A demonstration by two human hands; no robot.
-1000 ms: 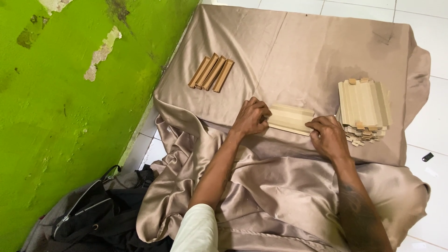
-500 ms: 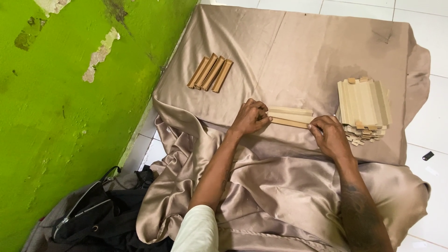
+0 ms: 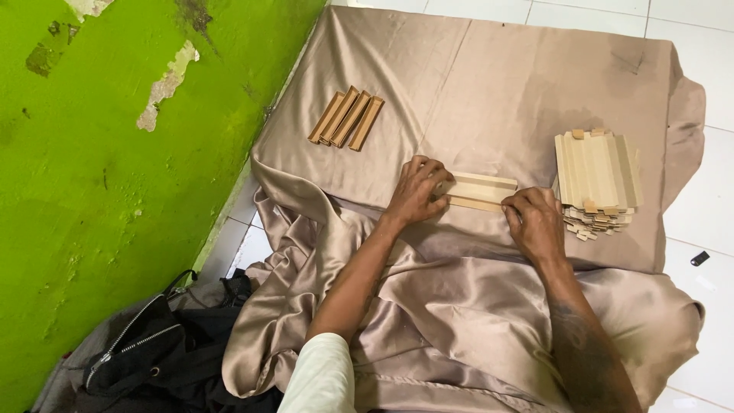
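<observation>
Two hands met on one pale cardboard strip (image 3: 480, 192), a long, flat piece folded lengthwise into narrow panels, lying crosswise on the tan satin cloth (image 3: 489, 84) spread over the floor. I saw it sitting near the cloth's front fold, just left of a stack of flat pale cardboard pieces (image 3: 599, 172) with small tabs sticking out at its edges. My left hand (image 3: 417, 191) pressed down on the strip's left end, knuckles up, fingers curled over the edge and gripping it. My right hand (image 3: 535, 222) covered the right end the same way, fingers bent and pinching the cardboard, wrist angled back toward me. Both forearms ran forward from the bottom of the view and converged on the strip. Farther off on the cloth lay four browner folded strips (image 3: 346, 118), side by side and tilted. A black bag (image 3: 145, 352) sat by the green wall (image 3: 84, 191).
</observation>
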